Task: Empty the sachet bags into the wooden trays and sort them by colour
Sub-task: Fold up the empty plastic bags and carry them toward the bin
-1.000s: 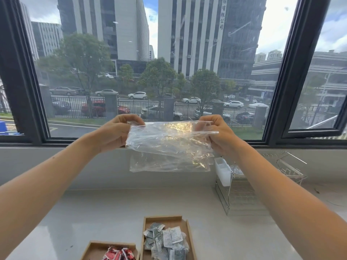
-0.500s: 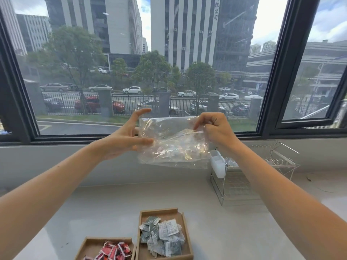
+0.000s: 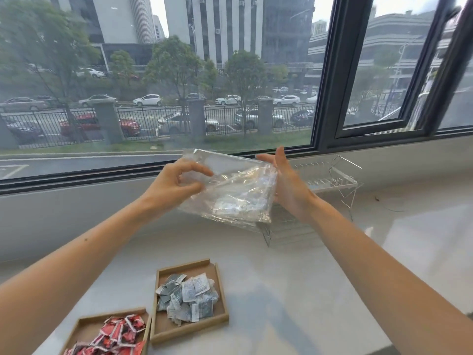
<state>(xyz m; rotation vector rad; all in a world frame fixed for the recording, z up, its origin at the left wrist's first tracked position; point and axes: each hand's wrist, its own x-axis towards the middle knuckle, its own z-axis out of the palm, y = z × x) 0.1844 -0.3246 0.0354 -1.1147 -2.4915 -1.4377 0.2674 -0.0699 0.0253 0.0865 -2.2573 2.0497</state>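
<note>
Emptying looks done — the seemingly empty clear bag (image 3: 238, 198) hangs well above the grey-sachet tray (image 3: 189, 333), left hand (image 3: 174, 187) pinching its edge, right hand (image 3: 288, 185) flat against it — next, set it aside

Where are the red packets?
In the head view, the red packets lie bottom left in a wooden tray, just left of the second tray holding grey and white packets.

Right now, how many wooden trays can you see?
2. The left tray, holding red sachets, sits bottom left, cut off by the picture's edge. The right tray, holding grey and white sachets, sits beside it. Others may be out of view.
</note>
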